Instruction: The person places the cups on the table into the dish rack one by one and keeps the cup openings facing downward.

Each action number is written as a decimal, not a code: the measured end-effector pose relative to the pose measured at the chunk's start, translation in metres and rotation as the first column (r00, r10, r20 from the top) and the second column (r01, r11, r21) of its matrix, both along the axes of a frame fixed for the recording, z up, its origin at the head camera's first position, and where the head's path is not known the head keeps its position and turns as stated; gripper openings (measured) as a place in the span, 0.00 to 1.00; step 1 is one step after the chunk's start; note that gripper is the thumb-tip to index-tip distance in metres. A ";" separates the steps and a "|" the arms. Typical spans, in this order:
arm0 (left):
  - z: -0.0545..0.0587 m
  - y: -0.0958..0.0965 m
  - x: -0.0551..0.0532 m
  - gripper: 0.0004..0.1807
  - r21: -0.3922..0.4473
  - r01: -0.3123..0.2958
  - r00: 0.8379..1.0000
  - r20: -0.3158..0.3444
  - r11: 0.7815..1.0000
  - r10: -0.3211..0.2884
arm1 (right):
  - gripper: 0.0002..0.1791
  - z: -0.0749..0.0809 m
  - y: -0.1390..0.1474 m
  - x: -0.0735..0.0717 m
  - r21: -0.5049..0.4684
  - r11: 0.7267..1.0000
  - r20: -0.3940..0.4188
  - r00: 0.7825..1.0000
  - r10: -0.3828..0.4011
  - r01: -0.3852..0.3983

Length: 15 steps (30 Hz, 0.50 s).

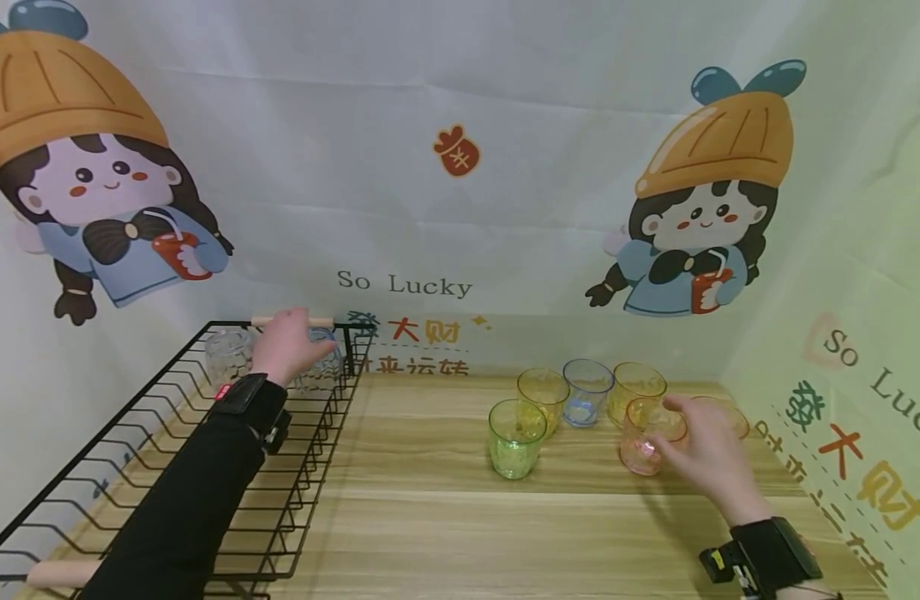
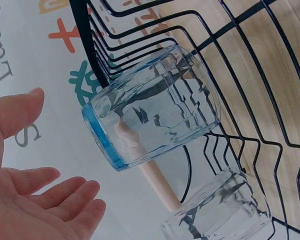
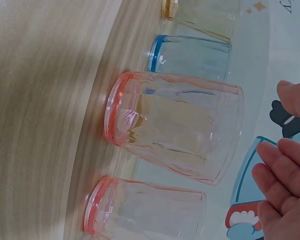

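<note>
My left hand (image 1: 286, 348) is above the far end of the black wire basket, fingers apart and holding nothing. Just off its fingertips, a blue-based glass (image 2: 155, 107) stands upside down in the basket, blue base up. A clear glass (image 2: 222, 207) sits beside it. On the right, my right hand (image 1: 709, 454) reaches over a pink glass (image 1: 642, 446) standing upright on the table. In the right wrist view its relaxed fingers (image 3: 277, 170) are apart from that glass's rim. A second pink glass (image 3: 147, 210) stands beside it, partly hidden behind the hand in the head view.
The wire basket (image 1: 310, 500) with wooden handles runs along the left of the wooden table (image 1: 460, 542). A green glass (image 1: 517, 450), two yellow glasses (image 1: 542, 396) and a blue glass (image 1: 586, 392) stand left of the pink ones. A printed cloth (image 1: 535, 167) hangs behind.
</note>
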<state>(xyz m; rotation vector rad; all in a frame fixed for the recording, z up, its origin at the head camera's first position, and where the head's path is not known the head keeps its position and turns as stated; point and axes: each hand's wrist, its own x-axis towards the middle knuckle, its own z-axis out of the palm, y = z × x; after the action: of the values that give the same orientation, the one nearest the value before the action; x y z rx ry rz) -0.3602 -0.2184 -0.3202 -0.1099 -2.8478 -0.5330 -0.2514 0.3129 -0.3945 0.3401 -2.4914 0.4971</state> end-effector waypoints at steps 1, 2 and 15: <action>0.000 0.000 0.001 0.37 0.000 0.002 1.000 0.003 1.000 -0.002 | 0.30 -0.001 0.000 0.000 0.009 1.000 -0.002 1.000 0.002 -0.002; 0.000 0.001 0.000 0.37 -0.002 0.003 1.000 0.007 1.000 -0.003 | 0.30 -0.002 0.000 -0.001 0.018 1.000 -0.001 1.000 0.002 -0.002; 0.004 0.003 0.008 0.38 0.010 0.030 0.999 0.019 1.000 -0.030 | 0.32 -0.006 -0.003 -0.007 0.085 0.996 0.092 0.996 0.000 -0.008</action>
<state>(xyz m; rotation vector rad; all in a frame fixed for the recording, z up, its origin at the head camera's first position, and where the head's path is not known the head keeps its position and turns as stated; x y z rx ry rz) -0.3523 -0.2157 -0.3164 -0.1467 -2.8664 -0.5571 -0.2587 0.3100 -0.4001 0.3629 -2.6068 0.4168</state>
